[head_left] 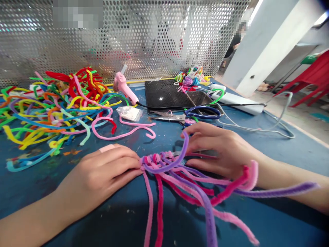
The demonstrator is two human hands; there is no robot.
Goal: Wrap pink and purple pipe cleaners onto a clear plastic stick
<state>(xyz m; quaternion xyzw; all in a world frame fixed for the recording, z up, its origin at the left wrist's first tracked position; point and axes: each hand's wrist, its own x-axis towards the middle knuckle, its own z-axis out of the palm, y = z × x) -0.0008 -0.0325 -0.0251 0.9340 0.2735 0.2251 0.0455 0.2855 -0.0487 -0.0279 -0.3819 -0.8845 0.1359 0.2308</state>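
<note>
A row of pink, magenta and purple pipe cleaners [161,192] is looped side by side along a narrow pale strip [177,153]. Their loose ends fan out toward me and to the right. My left hand [102,176] is closed, pinching the left end of the row between thumb and fingers; what lies inside the pinch is hidden. One purple pipe cleaner [174,166] bends across the front of the row and curls upward at its tip. Around that tip, my right hand [218,147] has its fingers curved and apart, the fingertips close to or touching it.
Behind my left hand lies a tangled heap of colourful pipe cleaners [59,106]. A pink glue gun [125,89], small plastic bag [130,113], black tray [161,94], blue-handled scissors [177,117] and white power strip [239,99] with cables stand along the back, before a perforated metal screen [144,41].
</note>
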